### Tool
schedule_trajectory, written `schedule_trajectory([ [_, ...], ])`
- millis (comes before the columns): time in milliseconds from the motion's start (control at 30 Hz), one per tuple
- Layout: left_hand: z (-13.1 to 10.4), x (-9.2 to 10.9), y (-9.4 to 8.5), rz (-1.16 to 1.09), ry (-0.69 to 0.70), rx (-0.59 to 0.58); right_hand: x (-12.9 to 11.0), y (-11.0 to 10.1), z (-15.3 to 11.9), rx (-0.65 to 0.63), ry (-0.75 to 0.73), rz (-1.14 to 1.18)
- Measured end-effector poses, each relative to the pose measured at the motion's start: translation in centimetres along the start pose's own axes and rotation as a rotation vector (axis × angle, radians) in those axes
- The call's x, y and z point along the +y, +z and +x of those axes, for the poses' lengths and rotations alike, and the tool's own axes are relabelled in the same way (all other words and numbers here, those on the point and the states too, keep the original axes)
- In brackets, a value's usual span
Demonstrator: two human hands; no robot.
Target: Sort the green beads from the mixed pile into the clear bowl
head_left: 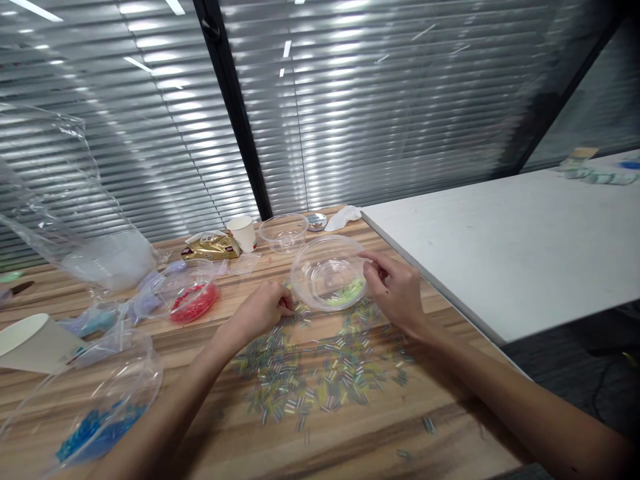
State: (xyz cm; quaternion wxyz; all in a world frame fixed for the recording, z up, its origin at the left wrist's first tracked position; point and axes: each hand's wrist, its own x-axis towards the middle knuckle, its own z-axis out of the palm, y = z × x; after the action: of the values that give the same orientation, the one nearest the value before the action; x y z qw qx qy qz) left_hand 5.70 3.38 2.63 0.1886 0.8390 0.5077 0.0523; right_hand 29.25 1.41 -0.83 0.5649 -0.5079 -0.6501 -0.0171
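Observation:
My right hand [397, 288] pinches the right rim of a clear plastic bowl [320, 263], which is tilted towards me. Yellow-green pieces [347, 292] lie at the bottom of this bowl. To the bowl's left, my left hand [265, 307] is closed, fingertips together, low over the table at the edge of the scattered pieces. What those fingers hold, if anything, is too small to make out. Many short, thin tube-like pieces [320, 373], greenish, yellow and clear, are spread across the wooden table between my forearms.
At left stand clear bowls with red pieces [195, 303] and blue pieces [100, 427], plus a paper cup [37, 343]. Behind are a gold packet [211, 247], another paper cup [243, 233], an upright clear bowl [284, 233] and a tissue [343, 217]. A white table [500, 247] adjoins right.

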Motion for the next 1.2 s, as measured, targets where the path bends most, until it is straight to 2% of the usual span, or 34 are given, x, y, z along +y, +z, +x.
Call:
schedule_trajectory([
  [267,0.4,0.2,0.6,-0.003,-0.035,0.091,0.0,0.0,-0.1,-0.004,-0.005,-0.001],
  [667,0.3,0.3,1.0,0.001,-0.027,0.056,0.0,0.0,-0.1,-0.014,-0.015,-0.002],
  [1200,0.2,0.5,1.4,0.179,-0.053,0.083,0.1,0.2,-0.1,-0.011,-0.026,0.019],
])
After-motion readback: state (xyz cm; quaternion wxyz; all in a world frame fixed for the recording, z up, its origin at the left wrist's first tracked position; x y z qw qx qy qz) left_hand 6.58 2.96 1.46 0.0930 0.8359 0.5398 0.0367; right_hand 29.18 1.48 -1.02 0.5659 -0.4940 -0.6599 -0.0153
